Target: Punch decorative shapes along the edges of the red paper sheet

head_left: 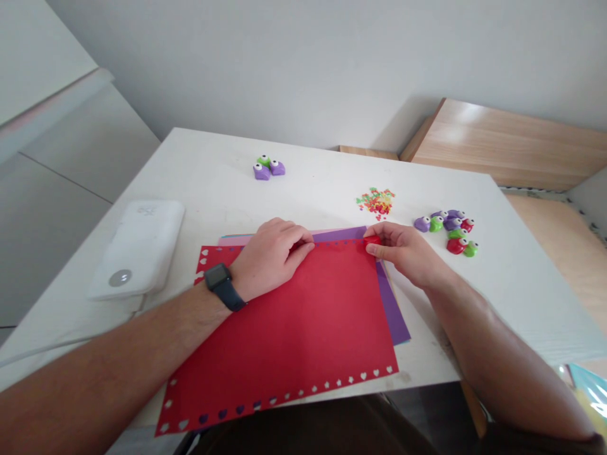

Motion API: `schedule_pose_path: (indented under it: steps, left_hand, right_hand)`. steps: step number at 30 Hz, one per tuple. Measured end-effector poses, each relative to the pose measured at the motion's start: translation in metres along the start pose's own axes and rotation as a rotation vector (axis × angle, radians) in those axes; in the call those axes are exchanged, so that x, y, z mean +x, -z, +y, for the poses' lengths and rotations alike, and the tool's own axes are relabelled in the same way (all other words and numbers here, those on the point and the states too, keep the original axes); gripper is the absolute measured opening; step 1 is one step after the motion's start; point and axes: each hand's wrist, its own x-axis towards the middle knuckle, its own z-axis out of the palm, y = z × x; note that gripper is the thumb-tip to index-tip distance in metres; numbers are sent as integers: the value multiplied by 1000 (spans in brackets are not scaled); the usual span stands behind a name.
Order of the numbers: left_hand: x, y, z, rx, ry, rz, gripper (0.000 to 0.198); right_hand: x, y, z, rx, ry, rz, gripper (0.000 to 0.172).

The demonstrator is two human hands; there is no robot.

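Note:
A red paper sheet lies on a stack with heart-shaped holes punched along its edges. A purple sheet and a pink sheet stick out beneath it. My left hand grips the sheet's far edge, with a black wristwatch on that wrist. Close by, my right hand pinches a small red craft punch onto the same edge. The sheet's edge sits inside the punch, though the slot is hidden by my fingers.
Several colourful craft punches stand at the table's right, beside a pile of tiny paper cut-outs. Three more punches sit farther back. A white flat device with a cable lies at the left of the white table.

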Motion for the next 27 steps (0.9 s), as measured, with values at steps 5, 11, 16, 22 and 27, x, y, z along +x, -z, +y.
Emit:
schedule_pose_path:
  steps: [5,11,16,22,27]
  left_hand:
    - [-1,0,0,3,6,-3,16]
    - [-2,0,1,-9,11,2,15]
    - [-1,1,2,-29,27,17,14]
    - [0,4,4,-34,43,30,14]
    - [-1,4,4,-24,44,28,16]
  right_hand:
    - [-2,3,0,7,8,-35,33]
    - [-8,8,-7,46,-8,-72,35]
    - [-11,13,-11,74,8,-36,38]
    - [-13,15,-10,107,40,-57,36]
    - [-13,15,-10,88,51,-48,37]
